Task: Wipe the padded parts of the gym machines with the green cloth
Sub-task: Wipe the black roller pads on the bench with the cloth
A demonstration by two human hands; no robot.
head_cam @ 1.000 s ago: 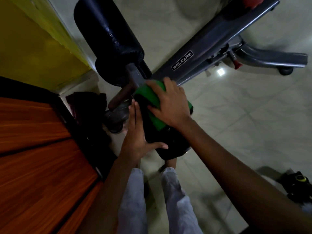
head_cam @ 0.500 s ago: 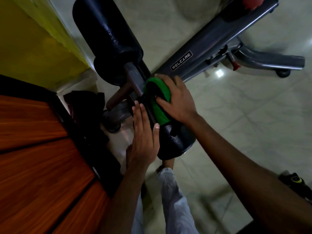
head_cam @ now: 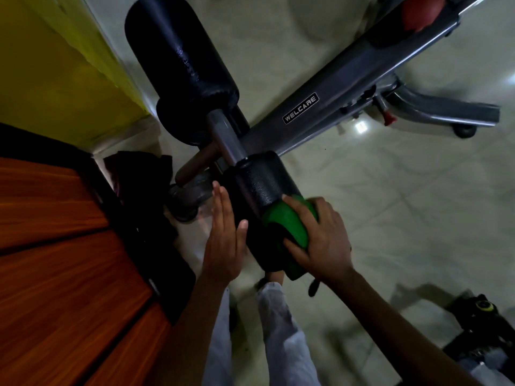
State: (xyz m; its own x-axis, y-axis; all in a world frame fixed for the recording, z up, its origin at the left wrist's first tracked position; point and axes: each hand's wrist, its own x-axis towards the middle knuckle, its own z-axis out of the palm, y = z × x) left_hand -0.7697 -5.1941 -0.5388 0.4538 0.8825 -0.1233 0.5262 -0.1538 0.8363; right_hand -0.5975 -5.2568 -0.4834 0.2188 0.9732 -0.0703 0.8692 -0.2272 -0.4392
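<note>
Right hand: my right hand [head_cam: 320,240] lay over the green cloth [head_cam: 284,227], fingers curled round it, pressing it onto the near foam roller pad [head_cam: 256,188].
Left hand: my left hand [head_cam: 225,235] rested flat against the left side of the same pad, fingers straight and together, thumb tip touching the pad; it held nothing.
Green cloth: wrapped over the lower right part of the near pad, bunched beneath my palm, one edge hanging past the pad's end.
Far pad: a second black roller pad [head_cam: 181,62] sat on the other end of the grey crossbar [head_cam: 223,137], well apart from both hands.
Frame: grey beam with a WELCARE label [head_cam: 300,108] ran up to the right.
Surroundings: pale tiled floor [head_cam: 404,204]; orange wooden panel [head_cam: 55,260] on my left; yellow wall [head_cam: 41,65] beyond it.
</note>
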